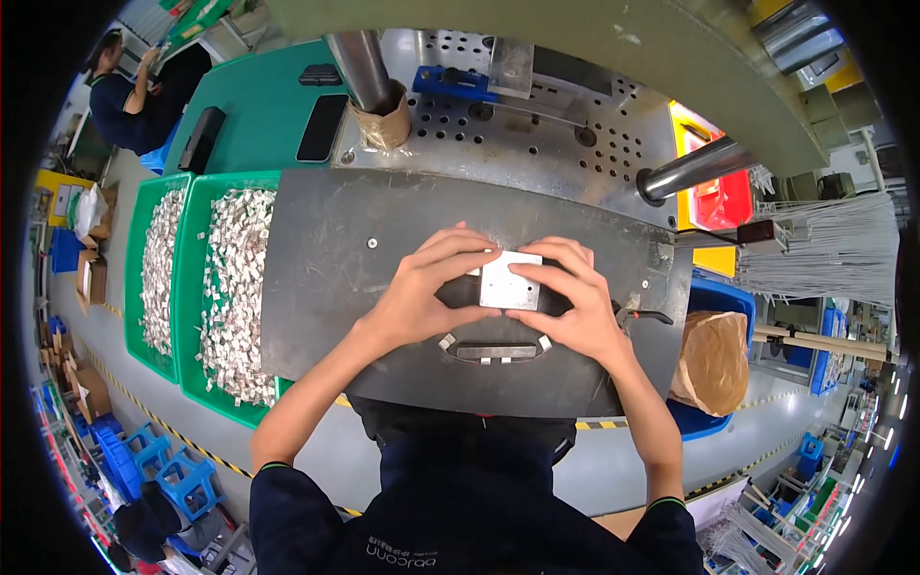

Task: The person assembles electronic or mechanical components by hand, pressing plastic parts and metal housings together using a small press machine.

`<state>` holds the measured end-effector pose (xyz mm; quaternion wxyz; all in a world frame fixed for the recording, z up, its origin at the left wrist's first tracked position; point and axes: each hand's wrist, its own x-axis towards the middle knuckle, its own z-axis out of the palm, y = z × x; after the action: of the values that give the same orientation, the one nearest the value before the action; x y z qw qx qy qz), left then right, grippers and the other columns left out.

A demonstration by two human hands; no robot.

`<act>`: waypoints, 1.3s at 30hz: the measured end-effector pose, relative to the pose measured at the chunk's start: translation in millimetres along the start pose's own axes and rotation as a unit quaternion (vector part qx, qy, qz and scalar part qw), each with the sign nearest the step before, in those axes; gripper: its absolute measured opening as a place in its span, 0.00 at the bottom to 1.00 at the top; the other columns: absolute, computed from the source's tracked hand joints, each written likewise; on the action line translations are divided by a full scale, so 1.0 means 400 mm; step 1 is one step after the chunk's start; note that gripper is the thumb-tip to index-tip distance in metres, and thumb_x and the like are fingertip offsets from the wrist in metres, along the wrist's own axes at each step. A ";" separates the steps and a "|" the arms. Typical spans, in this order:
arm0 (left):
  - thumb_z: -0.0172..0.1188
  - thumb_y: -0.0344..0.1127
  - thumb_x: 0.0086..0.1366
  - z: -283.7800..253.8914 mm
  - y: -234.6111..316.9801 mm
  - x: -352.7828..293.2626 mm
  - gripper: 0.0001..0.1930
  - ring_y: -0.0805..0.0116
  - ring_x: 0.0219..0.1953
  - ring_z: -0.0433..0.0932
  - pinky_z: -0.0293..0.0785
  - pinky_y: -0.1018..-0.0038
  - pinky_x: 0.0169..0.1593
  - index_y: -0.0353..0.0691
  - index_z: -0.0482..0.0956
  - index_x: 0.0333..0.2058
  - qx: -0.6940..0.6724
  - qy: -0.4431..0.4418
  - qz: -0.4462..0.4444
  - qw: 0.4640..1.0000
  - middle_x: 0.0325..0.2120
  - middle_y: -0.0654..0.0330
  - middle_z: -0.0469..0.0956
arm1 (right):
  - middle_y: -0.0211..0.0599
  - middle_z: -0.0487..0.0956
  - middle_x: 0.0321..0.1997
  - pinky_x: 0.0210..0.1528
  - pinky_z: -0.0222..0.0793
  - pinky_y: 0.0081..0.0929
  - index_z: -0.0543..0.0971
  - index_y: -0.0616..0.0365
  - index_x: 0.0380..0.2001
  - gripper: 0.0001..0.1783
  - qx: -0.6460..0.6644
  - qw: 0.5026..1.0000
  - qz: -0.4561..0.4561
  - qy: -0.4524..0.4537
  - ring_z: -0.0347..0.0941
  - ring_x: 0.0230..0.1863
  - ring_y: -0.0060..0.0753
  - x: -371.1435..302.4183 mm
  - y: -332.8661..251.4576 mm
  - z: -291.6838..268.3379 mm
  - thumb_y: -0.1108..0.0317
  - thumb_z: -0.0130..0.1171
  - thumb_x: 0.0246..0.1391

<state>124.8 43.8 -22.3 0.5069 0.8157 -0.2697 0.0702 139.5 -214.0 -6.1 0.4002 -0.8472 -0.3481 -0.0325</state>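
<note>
A square silver metal block [510, 287] with small holes in its face is held over the dark board [326, 287]. My left hand [414, 292] grips its left side, the fingers at the far edge and the thumb at the near edge. From the right, my right hand [578, 299] closes on the same block, with fingertips over its upper right part and the thumb at the bottom edge. Nearer to me lies a black bar-shaped piece [495, 352] with several small light metal pieces [447, 341] around it. What is under the block is hidden.
Green bins [192, 345] with many small metal pieces stand at the left. Behind the board are a perforated metal plate [460, 120], steel posts [362, 72] and a phone [322, 128]. A blue bin [698, 422] with brown paper [714, 364] stands right. Another person [134, 101] sits far left.
</note>
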 end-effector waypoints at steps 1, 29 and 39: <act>0.85 0.34 0.46 0.001 -0.002 0.000 0.34 0.55 0.59 0.80 0.66 0.49 0.73 0.39 0.85 0.55 -0.003 0.002 0.007 1.000 0.54 0.56 0.82 | 0.38 0.82 0.59 0.64 0.66 0.43 0.88 0.52 0.47 0.29 0.009 1.000 -0.002 0.001 0.77 0.61 0.45 0.003 0.001 -0.001 0.67 0.83 0.37; 0.81 0.33 0.47 -0.031 -0.016 0.137 0.34 0.47 0.56 0.78 0.75 0.53 0.64 0.44 0.83 0.57 0.027 -0.002 0.084 0.996 0.48 0.51 0.81 | 0.47 0.82 0.61 0.70 0.66 0.45 0.82 0.54 0.46 0.32 0.090 0.992 0.034 0.085 0.76 0.66 0.50 0.044 0.063 -0.043 0.71 0.87 0.35; 0.79 0.52 0.58 -0.098 -0.187 0.609 0.29 0.57 0.53 0.81 0.76 0.61 0.59 0.43 0.85 0.54 0.078 -0.014 0.086 0.993 0.51 0.57 0.85 | 0.38 0.85 0.53 0.61 0.72 0.34 0.85 0.61 0.52 0.31 0.071 0.980 0.158 0.094 0.79 0.55 0.34 0.407 0.277 -0.273 0.57 0.82 0.47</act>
<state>374.9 13.4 32.0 0.4300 0.8275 -0.3394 0.1232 355.1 -247.1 49.6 0.4903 -0.8540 -0.1722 -0.0234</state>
